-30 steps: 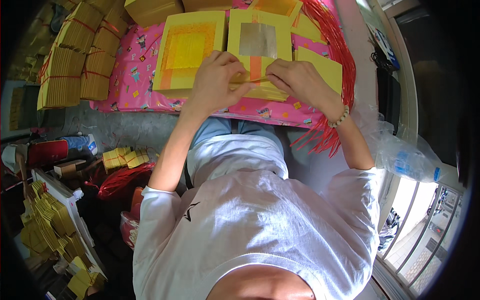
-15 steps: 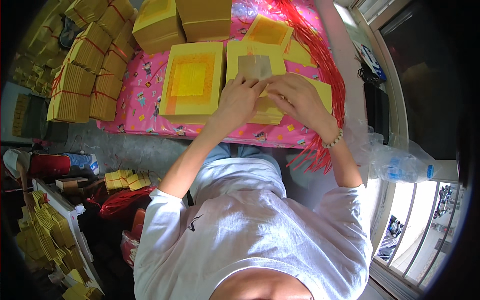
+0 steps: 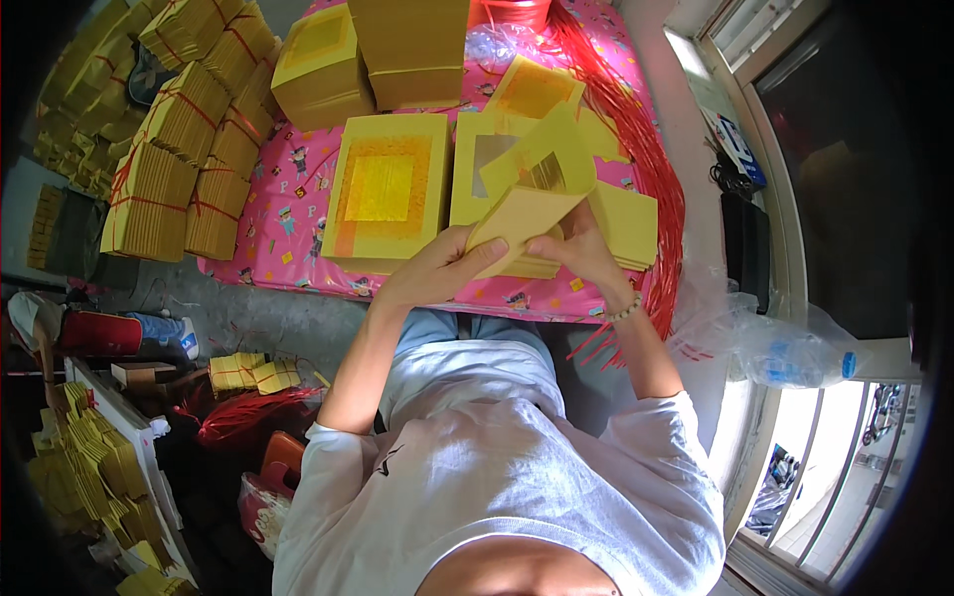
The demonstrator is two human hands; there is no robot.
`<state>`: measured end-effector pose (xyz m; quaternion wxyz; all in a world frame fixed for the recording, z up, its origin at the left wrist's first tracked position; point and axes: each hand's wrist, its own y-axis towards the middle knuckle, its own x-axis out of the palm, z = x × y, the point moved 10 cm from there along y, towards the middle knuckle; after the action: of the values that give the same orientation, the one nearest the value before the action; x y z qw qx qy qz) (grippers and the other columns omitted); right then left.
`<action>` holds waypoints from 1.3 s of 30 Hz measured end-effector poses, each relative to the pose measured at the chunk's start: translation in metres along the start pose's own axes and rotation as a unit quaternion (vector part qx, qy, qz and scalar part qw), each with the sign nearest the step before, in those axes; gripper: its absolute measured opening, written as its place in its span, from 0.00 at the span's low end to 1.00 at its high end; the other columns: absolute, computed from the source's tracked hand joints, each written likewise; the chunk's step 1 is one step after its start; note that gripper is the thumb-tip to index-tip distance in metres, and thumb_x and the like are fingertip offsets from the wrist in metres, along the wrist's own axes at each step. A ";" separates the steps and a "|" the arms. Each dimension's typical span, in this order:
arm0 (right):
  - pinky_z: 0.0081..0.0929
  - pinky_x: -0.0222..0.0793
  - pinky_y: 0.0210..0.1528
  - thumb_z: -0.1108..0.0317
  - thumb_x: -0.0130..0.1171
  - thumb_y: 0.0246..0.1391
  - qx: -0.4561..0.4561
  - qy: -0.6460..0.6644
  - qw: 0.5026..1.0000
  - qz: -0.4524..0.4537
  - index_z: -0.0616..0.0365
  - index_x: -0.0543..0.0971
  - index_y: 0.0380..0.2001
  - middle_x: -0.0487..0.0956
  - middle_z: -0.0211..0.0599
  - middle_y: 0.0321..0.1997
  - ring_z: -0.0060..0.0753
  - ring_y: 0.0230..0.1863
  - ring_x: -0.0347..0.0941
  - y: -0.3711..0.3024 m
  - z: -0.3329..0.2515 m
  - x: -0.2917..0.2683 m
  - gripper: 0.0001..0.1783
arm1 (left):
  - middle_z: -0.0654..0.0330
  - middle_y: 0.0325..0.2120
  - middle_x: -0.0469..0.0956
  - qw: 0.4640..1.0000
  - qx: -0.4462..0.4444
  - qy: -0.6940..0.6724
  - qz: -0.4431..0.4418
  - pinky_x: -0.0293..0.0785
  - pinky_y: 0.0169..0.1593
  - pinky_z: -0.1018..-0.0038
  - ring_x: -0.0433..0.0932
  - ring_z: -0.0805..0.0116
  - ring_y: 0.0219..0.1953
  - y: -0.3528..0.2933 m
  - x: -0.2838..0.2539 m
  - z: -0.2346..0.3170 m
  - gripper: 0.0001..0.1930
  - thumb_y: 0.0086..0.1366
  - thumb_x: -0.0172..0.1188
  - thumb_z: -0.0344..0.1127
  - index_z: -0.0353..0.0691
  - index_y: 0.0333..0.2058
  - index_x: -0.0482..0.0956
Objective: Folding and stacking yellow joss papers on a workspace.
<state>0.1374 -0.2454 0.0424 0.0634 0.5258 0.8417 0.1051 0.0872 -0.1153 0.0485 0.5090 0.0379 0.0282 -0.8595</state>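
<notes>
Between my two hands is a bundle of yellow paper sheets (image 3: pixel 519 221), lifted and tilted, its top sheets curling over. My left hand (image 3: pixel 442 263) grips its lower left edge, thumb on top. My right hand (image 3: pixel 581 248) grips the right side, with its fingers partly hidden behind the paper. Beneath lies a stack of yellow paper with a silver square (image 3: pixel 487 159), mostly covered by the bundle. Just left of it stands a stack with an orange and gold square (image 3: pixel 386 189) on its top sheet. Another yellow stack (image 3: pixel 628 228) sits to the right of my right hand.
A pink patterned cloth (image 3: pixel 288 233) covers the table. Red strips (image 3: pixel 651 149) hang along its right side. Tall paper stacks (image 3: pixel 412 84) stand at the back, and red-tied bundles (image 3: pixel 149 199) are piled left. A plastic bottle (image 3: pixel 805 360) lies by the window; another person (image 3: pixel 35 323) is at far left.
My hands were low over the silver-square stack. Now they hold a bundle of sheets up and tilted, nearer to me, and the silver square is partly covered.
</notes>
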 end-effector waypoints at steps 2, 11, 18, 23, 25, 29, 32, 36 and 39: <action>0.36 0.47 0.68 0.69 0.74 0.37 0.020 0.008 1.000 -0.021 0.57 0.49 0.66 0.58 0.39 0.66 0.36 0.69 0.51 -0.002 -0.001 0.007 0.57 | 0.67 0.35 0.75 0.994 -0.026 -0.092 -0.056 0.67 0.38 0.78 0.70 0.81 0.37 0.002 0.004 -0.014 0.20 0.69 0.50 0.45 0.33 0.48 0.73; 0.26 0.68 0.52 0.71 0.72 0.40 0.060 -0.019 0.998 -0.012 0.62 0.68 0.54 0.76 0.35 0.49 0.26 0.50 0.71 0.023 -0.013 0.006 0.36 | 0.56 0.43 0.75 0.985 0.074 0.006 0.158 0.70 0.46 0.75 0.73 0.69 0.44 0.027 -0.035 0.024 0.19 0.61 0.62 0.38 0.33 0.47 0.72; 0.25 0.71 0.48 0.71 0.72 0.41 0.072 -0.047 0.996 -0.009 0.62 0.71 0.50 0.77 0.34 0.44 0.25 0.46 0.74 0.056 -0.005 0.009 0.31 | 0.51 0.49 0.67 0.930 0.164 0.060 0.324 0.67 0.53 0.69 0.69 0.60 0.52 0.028 -0.078 0.023 0.36 0.52 0.68 0.30 0.33 0.57 0.58; 0.29 0.71 0.46 0.71 0.73 0.35 -0.080 -0.090 0.989 -0.088 0.58 0.72 0.45 0.75 0.39 0.44 0.38 0.43 0.75 0.088 -0.018 0.042 0.30 | 0.52 0.39 0.73 0.956 0.123 0.007 0.265 0.69 0.47 0.71 0.73 0.63 0.44 0.017 -0.098 0.004 0.17 0.56 0.61 0.25 0.33 0.45 0.70; 0.30 0.71 0.45 0.70 0.72 0.36 -0.055 -0.097 0.987 -0.112 0.58 0.72 0.45 0.75 0.38 0.45 0.39 0.44 0.75 0.102 -0.018 0.056 0.30 | 0.52 0.37 0.74 0.947 0.146 0.022 0.284 0.69 0.45 0.72 0.73 0.63 0.42 0.006 -0.110 0.012 0.13 0.56 0.59 0.24 0.34 0.42 0.71; 0.31 0.70 0.46 0.68 0.70 0.38 0.020 -0.112 0.980 -0.164 0.56 0.72 0.46 0.75 0.37 0.46 0.40 0.46 0.74 0.110 -0.005 0.082 0.29 | 0.50 0.38 0.73 0.933 0.155 0.071 0.318 0.69 0.47 0.71 0.73 0.61 0.42 -0.019 -0.121 0.012 0.11 0.57 0.53 0.21 0.33 0.40 0.70; 0.31 0.70 0.47 0.70 0.67 0.40 0.033 -0.104 0.977 -0.184 0.56 0.71 0.47 0.74 0.35 0.46 0.41 0.47 0.74 0.112 0.008 0.100 0.28 | 0.49 0.41 0.71 0.909 0.157 0.089 0.375 0.69 0.49 0.70 0.73 0.61 0.43 -0.036 -0.129 0.005 0.13 0.58 0.54 0.21 0.33 0.42 0.68; 0.32 0.70 0.46 0.72 0.67 0.39 0.012 -0.113 0.970 -0.214 0.56 0.71 0.47 0.74 0.37 0.47 0.43 0.47 0.73 0.115 0.007 0.118 0.28 | 0.52 0.42 0.70 0.899 0.138 0.079 0.408 0.67 0.51 0.71 0.71 0.63 0.46 -0.050 -0.133 -0.009 0.16 0.60 0.53 0.20 0.33 0.47 0.65; 0.30 0.70 0.44 0.73 0.68 0.40 0.000 -0.075 0.974 -0.214 0.57 0.71 0.47 0.74 0.38 0.43 0.44 0.45 0.74 0.113 0.010 0.124 0.28 | 0.54 0.42 0.69 0.882 0.124 -0.014 0.454 0.66 0.52 0.71 0.69 0.65 0.48 -0.060 -0.128 -0.032 0.17 0.61 0.51 0.21 0.32 0.49 0.62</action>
<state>0.1833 -0.0845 0.0611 0.1473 0.3395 0.9277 0.0489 0.0968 0.0280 0.0290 0.8351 0.0971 -0.1060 -0.5309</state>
